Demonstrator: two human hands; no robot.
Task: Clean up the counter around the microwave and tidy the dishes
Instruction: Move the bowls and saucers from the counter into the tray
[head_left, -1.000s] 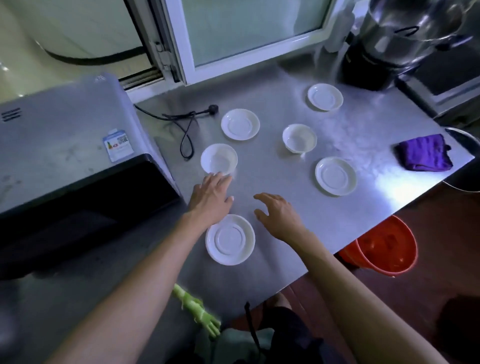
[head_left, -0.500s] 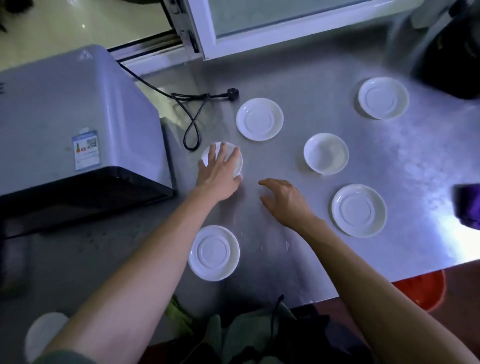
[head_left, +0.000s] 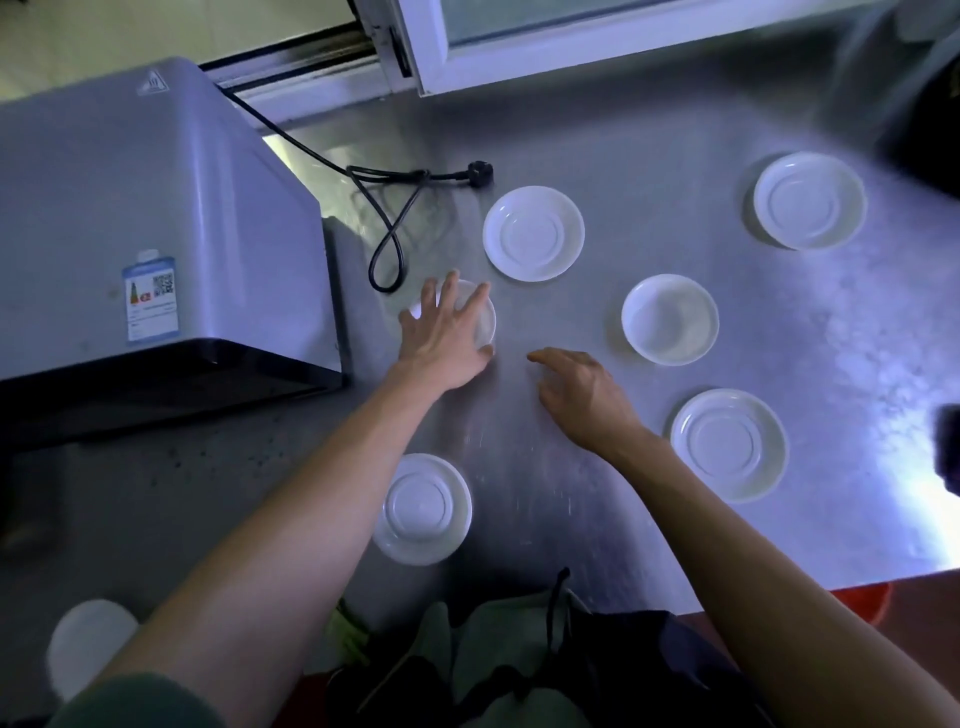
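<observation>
Beside the microwave (head_left: 156, 218), on the steel surface (head_left: 649, 130), the left hand (head_left: 441, 343) lies over a small white bowl (head_left: 485, 319). Its fingers (head_left: 470, 306) are spread across the rim and the thumb sits at the bowl's near edge, so the grip is wide and laid over the bowl; whether it truly clasps the bowl cannot be told. The right hand (head_left: 582, 400) is just beside it, apart from every dish, palm down with fingers loosely curled and nothing in its grip.

Five more white dishes lie on the same surface, all apart from each other. One saucer (head_left: 533, 234) sits just beyond the covered bowl. A second bowl (head_left: 670, 319) is to the right of the hands. Another saucer (head_left: 730, 444) lies near the right forearm, one (head_left: 810, 200) is far off toward the right back, and one (head_left: 423, 509) lies close to the front edge, partly under the left forearm.

A black power cord (head_left: 387, 244) runs from behind the microwave, loops on the surface and ends in a plug (head_left: 478, 171) that lies loose near the back saucer. A window frame (head_left: 519, 57) runs along the rear. At the lower right, past the surface's edge, a sliver of an orange bucket (head_left: 862, 597) shows.
</observation>
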